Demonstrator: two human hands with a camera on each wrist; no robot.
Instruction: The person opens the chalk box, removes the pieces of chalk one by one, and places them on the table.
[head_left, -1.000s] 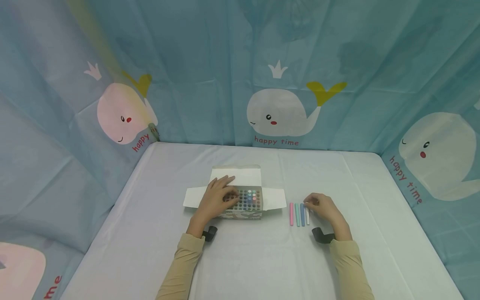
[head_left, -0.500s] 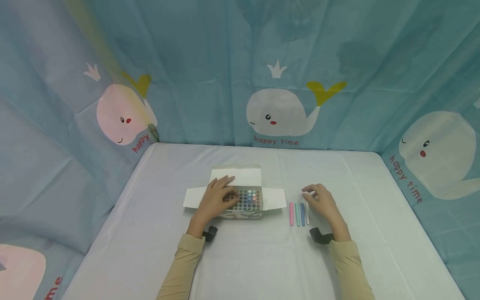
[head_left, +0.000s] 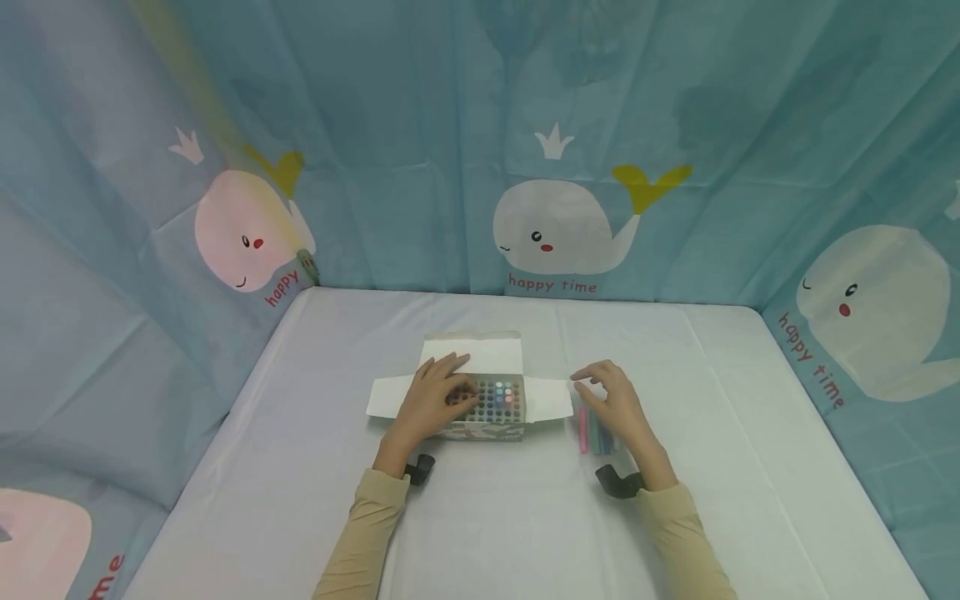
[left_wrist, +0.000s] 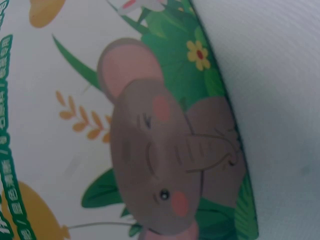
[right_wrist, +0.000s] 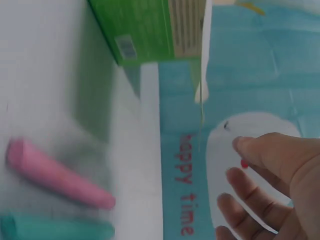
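In the head view, a cardboard box of chalk (head_left: pixel 480 431) stands with its flaps folded out, and several coloured chalk sticks (head_left: pixel 504 394) show in its grid of holes. My left hand (head_left: pixel 431 404) rests over the box's left part, covering some holes; its fingertip contact is unclear. My right hand (head_left: pixel 617 407) hovers right of the box near the right flap, fingers parted and holding nothing. Below it lie a pink chalk stick (head_left: pixel 582 432), a green one (head_left: pixel 595 435) and a blue one (head_left: pixel 606 443); a white one is mostly hidden.
The right flap (head_left: pixel 549 398) reaches out close to the loose chalk. White cloth covers the table (head_left: pixel 510 517). A blue whale-print curtain (head_left: pixel 405 192) hangs behind and at both sides. The left wrist view shows the box's elephant-printed side (left_wrist: pixel 150 145).
My right hand has lifted from beside the white chalk stick and moved left, over the row of sticks towards the box flap. My left hand stays put.
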